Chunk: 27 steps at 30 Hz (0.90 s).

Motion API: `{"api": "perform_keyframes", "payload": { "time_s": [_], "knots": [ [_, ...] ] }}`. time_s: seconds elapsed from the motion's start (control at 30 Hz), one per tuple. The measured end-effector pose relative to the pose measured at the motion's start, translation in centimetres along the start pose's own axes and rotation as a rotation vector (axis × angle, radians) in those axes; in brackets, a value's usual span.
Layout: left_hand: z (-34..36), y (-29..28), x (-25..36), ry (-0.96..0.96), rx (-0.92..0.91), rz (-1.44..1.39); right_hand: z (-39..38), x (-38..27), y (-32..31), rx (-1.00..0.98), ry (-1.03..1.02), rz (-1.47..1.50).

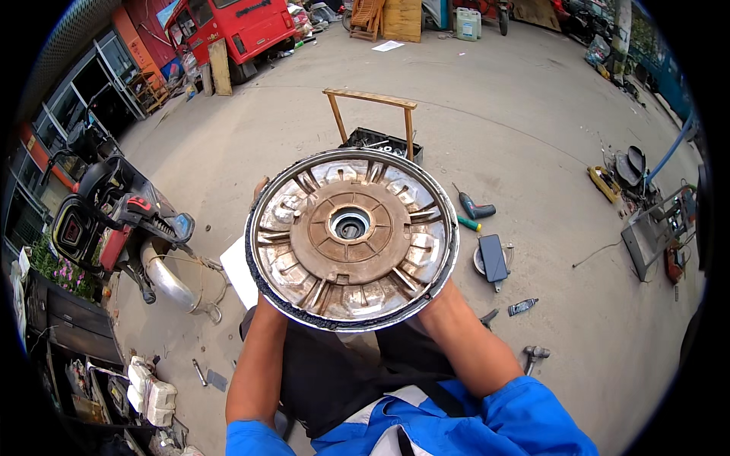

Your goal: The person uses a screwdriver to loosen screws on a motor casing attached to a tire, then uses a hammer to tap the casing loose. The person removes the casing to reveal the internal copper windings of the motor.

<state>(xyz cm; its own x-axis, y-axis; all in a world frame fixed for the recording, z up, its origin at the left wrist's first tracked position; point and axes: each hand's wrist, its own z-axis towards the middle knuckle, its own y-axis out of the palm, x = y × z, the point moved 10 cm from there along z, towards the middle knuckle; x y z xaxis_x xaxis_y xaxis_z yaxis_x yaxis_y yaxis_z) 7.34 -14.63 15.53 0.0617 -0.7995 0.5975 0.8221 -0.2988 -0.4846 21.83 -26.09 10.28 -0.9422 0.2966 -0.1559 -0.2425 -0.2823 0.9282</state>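
A large round metal hub cover (346, 267) is held up in front of me, its ribbed inner face toward me. Brownish stains cover its middle, around a round bearing seat (350, 225), and black sealant clings to parts of its rim. My left hand (261, 185) grips the left side; only a bit of its fingers shows past the rim. On the lower right side, my right hand (439, 299) supports the cover, with its fingers hidden behind it.
Beyond the cover stands a black crate (372, 139) with a wooden handle (372, 97). To the right on the concrete lie a cordless drill (477, 207), a phone (493, 257), a tube (523, 306) and a hammer (535, 354). A scooter (125, 220) stands at left.
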Motion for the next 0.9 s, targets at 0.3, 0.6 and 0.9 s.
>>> {"api": "perform_keyframes", "payload": {
  "time_s": [0.3,0.6,0.9],
  "knots": [
    [-2.9,-9.9,-6.1,-0.378,0.216,-0.058,-11.6,-21.7,-11.2,0.280,-0.396,-0.345],
    [-19.5,-17.9,-16.9,-0.783,0.279,0.081,-36.6,-39.7,-24.5,0.575,-0.701,-0.346],
    [-30.9,-16.5,-21.7,-1.096,0.328,0.110,-61.0,-45.0,-39.3,0.885,-1.075,-0.148]
  ]
}}
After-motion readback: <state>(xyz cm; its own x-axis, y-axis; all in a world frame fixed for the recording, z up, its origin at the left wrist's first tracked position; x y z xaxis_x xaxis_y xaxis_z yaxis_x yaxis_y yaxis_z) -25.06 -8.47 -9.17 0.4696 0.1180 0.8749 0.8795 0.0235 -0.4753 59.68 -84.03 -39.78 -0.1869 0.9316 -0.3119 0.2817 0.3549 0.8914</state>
